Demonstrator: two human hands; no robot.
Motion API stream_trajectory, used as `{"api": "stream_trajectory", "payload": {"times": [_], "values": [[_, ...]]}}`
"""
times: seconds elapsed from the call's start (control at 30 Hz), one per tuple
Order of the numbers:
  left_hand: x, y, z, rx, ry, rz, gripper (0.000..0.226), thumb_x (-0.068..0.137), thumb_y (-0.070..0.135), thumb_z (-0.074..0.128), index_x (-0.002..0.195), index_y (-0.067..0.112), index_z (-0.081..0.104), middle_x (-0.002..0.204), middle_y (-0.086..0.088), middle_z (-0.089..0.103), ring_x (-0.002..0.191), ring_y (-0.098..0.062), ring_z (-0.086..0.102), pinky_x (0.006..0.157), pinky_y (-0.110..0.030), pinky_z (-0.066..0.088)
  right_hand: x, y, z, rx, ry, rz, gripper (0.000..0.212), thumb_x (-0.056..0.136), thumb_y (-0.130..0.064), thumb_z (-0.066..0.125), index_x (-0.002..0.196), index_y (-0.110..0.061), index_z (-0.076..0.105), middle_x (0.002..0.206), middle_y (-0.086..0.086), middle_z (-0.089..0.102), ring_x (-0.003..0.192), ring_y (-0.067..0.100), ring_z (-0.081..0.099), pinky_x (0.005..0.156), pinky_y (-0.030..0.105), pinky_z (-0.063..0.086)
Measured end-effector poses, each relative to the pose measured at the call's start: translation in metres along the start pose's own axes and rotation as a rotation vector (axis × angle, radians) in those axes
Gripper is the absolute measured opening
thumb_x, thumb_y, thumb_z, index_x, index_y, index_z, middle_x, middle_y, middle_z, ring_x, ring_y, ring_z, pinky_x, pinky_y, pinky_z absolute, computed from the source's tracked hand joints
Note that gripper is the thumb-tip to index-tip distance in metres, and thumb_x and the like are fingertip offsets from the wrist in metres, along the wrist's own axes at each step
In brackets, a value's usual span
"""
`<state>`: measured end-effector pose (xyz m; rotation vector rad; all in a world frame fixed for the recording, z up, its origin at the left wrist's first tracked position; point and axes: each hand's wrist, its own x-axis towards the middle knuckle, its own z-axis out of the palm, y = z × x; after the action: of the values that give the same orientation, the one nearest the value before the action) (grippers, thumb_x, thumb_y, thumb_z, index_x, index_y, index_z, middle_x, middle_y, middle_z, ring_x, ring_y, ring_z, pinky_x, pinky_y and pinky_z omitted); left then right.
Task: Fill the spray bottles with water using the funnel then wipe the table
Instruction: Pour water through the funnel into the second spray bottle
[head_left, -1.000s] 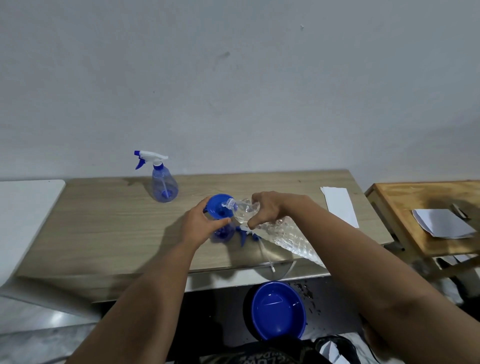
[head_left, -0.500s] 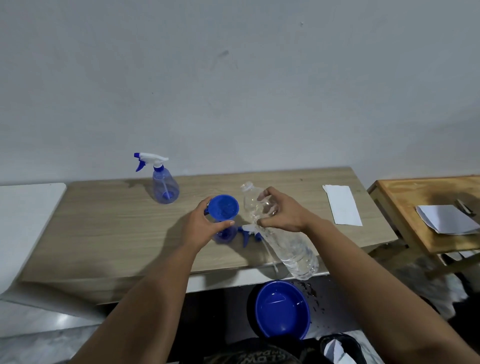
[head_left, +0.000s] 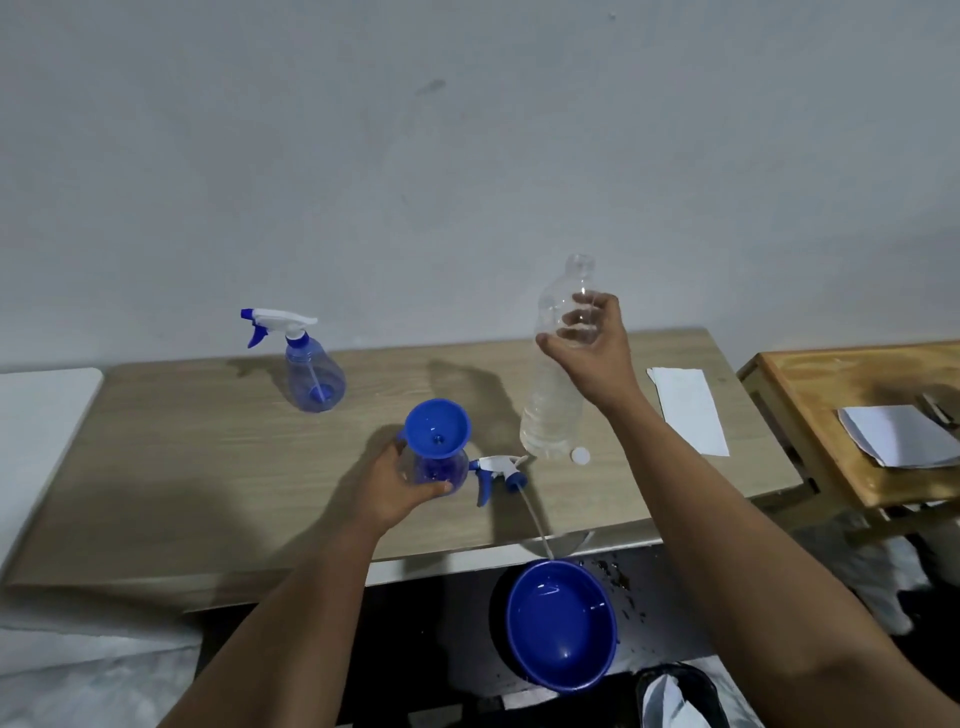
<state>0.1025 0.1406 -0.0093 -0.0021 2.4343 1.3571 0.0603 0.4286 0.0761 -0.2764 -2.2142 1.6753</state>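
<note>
A blue funnel sits in the neck of an open blue spray bottle near the middle of the wooden table. My left hand grips that bottle's body. Its loose trigger head lies on the table just to the right, tube hanging over the front edge. My right hand holds a clear water bottle upright by its upper part, base close to the table, with a little water at the bottom. A white cap lies beside it. A second spray bottle, capped, stands at the back left.
A white folded cloth or paper lies at the table's right end. A blue basin with water sits on the floor below the front edge. A small wooden table with papers stands to the right; a white surface is on the left.
My right hand has tipped the clear water bottle back from pouring into the funnel to upright and carried it to the right. My left hand stays on the spray bottle.
</note>
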Motion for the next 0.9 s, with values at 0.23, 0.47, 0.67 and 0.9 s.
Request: {"api": "stream_trajectory", "payload": {"times": [0.23,0.47,0.67,0.9], "values": [[0.015,0.01,0.018,-0.02,-0.085,-0.09,0.034,0.079,0.007,0.083,0.106,0.012,0.063,0.081,0.014,0.06,0.062,0.013,0.057,0.055,0.002,0.038,0.03,0.033,0.029,-0.035,0.089,0.019,0.072,0.074,-0.03,0.093,0.128,-0.031,0.046,0.123,-0.001,0.059,0.114,0.011,0.065,0.101,0.042,0.057],[0.022,0.006,0.021,0.029,-0.021,-0.092,0.025,0.082,0.011,0.08,0.104,0.012,0.068,0.08,0.015,0.062,0.073,0.001,0.06,0.058,-0.001,0.04,0.033,0.047,0.043,-0.085,0.085,-0.005,0.08,0.069,-0.037,0.097,0.127,-0.04,0.042,0.128,-0.006,0.056,0.121,0.015,0.062,0.104,0.041,0.055],[0.026,-0.002,0.023,0.075,-0.01,-0.091,0.028,0.081,0.022,0.082,0.105,0.017,0.069,0.083,0.015,0.065,0.073,0.009,0.057,0.058,-0.002,0.039,0.016,0.056,0.034,-0.146,-0.004,0.14,0.114,0.066,-0.039,0.1,0.155,-0.031,0.029,0.145,0.0,0.054,0.13,0.014,0.055,0.105,0.029,0.047],[0.026,-0.001,0.021,0.113,-0.01,-0.094,0.029,0.081,0.029,0.081,0.106,0.021,0.068,0.083,0.015,0.064,0.071,0.006,0.057,0.057,-0.007,0.036,-0.078,0.093,0.039,-0.059,0.186,0.221,0.052,0.092,-0.007,0.073,0.137,-0.029,0.061,0.133,-0.009,0.066,0.125,0.002,0.059,0.113,0.052,0.048]]}}
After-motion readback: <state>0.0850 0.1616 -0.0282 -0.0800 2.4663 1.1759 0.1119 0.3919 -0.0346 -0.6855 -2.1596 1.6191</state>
